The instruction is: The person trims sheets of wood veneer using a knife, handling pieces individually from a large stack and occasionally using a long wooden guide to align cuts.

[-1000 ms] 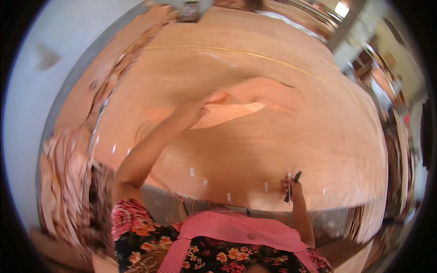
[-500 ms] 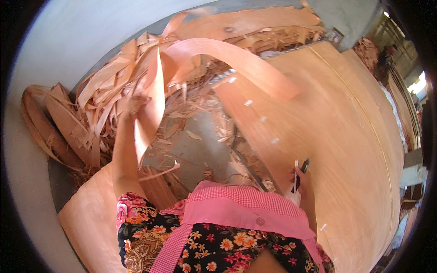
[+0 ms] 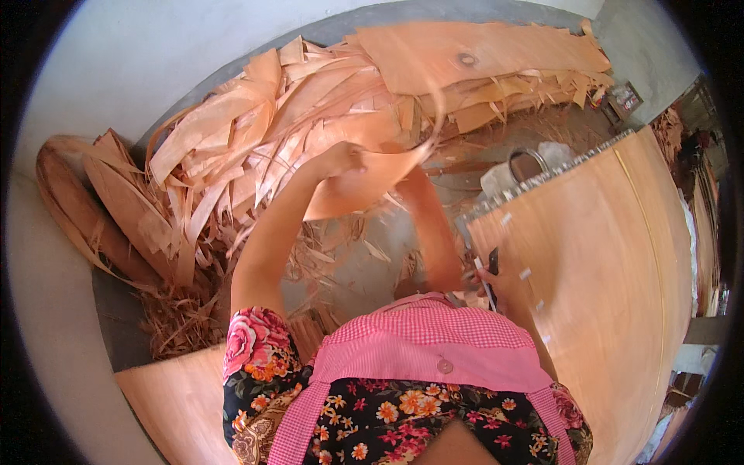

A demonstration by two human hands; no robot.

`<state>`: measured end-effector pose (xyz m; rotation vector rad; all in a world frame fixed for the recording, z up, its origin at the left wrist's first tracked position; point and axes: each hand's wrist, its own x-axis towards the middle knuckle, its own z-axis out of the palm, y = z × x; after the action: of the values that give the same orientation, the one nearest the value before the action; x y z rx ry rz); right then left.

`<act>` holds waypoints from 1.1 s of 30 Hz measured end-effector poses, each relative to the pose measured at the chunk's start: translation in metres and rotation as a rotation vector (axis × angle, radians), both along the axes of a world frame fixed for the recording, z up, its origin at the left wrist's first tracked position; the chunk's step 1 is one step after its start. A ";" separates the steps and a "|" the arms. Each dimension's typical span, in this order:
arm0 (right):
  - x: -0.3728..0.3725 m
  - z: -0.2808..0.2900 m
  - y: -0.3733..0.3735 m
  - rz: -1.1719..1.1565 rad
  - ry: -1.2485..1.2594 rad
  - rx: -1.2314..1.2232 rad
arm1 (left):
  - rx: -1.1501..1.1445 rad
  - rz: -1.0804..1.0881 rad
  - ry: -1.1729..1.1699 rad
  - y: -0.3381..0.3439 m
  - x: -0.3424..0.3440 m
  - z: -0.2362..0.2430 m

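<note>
Over scrap pile (image 3: 232,147) | left hand (image 3: 341,159) fingers grip curled orange veneer strip (image 3: 372,182) | right hand (image 3: 496,283) fingers clasp dark tool (image 3: 493,263)

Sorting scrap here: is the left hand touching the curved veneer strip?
Touching. The head view shows the left hand closed on the end of the curved veneer strip, with no gap between them.

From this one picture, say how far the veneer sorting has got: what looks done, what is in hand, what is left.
Done: a heap of scrap strips lies on the floor by the wall. In hand: the left hand holds out a curved veneer strip over that heap; the right hand grips a dark tool. Left: the large veneer sheet lies on the right.
</note>
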<state>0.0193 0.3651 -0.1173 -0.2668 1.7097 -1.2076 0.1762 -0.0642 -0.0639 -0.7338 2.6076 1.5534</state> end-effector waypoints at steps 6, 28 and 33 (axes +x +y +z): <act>-0.033 -0.034 -0.138 -0.007 -0.191 0.019 | -0.580 -0.341 0.101 -0.102 -0.134 0.085; -0.101 -0.030 -0.412 -0.365 -0.080 0.230 | -1.954 0.347 -0.531 -0.584 -0.018 -0.159; -0.107 -0.034 -0.416 -0.544 -0.162 0.161 | -0.747 -0.285 -0.479 -0.387 -0.051 -0.288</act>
<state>-0.0876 -0.0510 -0.1512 0.4101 1.7781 -1.4181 0.1253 -0.4517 -0.3518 -0.6019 2.6920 0.2480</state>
